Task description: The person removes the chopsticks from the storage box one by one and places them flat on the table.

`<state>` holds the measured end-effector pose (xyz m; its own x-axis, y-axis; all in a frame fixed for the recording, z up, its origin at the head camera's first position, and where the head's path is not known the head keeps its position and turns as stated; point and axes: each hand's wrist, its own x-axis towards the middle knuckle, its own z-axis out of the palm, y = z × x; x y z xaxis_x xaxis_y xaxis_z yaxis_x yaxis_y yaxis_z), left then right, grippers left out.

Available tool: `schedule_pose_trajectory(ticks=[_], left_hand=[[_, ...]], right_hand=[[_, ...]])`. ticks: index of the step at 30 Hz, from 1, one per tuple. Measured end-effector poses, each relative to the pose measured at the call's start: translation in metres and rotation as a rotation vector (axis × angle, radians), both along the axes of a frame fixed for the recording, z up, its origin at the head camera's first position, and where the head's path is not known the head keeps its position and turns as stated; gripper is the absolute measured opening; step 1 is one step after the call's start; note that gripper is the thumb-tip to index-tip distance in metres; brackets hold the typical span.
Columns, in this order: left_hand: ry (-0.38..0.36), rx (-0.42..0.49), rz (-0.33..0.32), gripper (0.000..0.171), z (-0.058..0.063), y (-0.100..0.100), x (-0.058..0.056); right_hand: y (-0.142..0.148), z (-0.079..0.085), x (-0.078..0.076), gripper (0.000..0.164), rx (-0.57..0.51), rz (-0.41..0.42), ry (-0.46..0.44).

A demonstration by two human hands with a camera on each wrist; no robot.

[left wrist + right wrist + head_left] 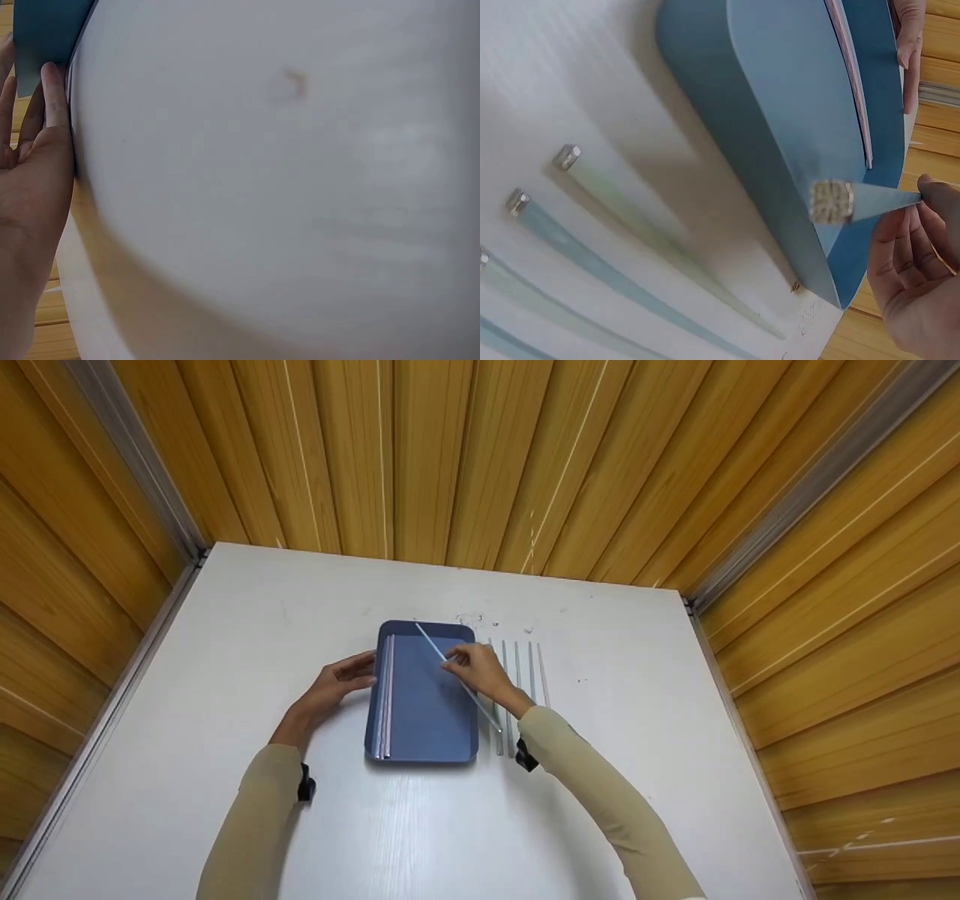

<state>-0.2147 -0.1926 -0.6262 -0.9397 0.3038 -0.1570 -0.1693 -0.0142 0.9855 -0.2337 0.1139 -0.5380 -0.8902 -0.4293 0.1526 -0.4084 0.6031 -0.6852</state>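
Note:
A light blue chopstick (431, 643) with a studded silvery end slants above the blue rectangular tray (427, 727). My right hand (480, 669) pinches it between thumb and fingers, over the tray's right side. In the right wrist view the held chopstick (877, 201) points its thick end toward the camera. Several chopsticks, one pinkish (388, 697), lie lengthwise along the tray's left wall. Outside that wall, my left hand (330, 688) rests its loosely extended fingers against the tray. In the left wrist view the left hand (34, 180) shows at the edge, beside the tray.
Right of the tray, several pale blue and green chopsticks (531, 660) lie roughly parallel on the white table (630, 697), partly under the right forearm. Small dark marks dot the table behind the tray. Wood-look panels (427, 457) stand behind and at both sides.

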Motion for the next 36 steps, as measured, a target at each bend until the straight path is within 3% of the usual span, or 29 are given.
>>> schedule_pose_trajectory(ticks=[14,36], left_hand=[[-0.02,0.008,0.001,0.066,0.0,0.0,-0.001],[-0.002,0.01,0.006,0.066,0.001,0.0,0.0]], right_hand=[[0.04,0.0,-0.006,0.017,-0.065,-0.088,0.061],[0.128,-0.006,-0.009,0.024,-0.056,-0.399,-0.092]])
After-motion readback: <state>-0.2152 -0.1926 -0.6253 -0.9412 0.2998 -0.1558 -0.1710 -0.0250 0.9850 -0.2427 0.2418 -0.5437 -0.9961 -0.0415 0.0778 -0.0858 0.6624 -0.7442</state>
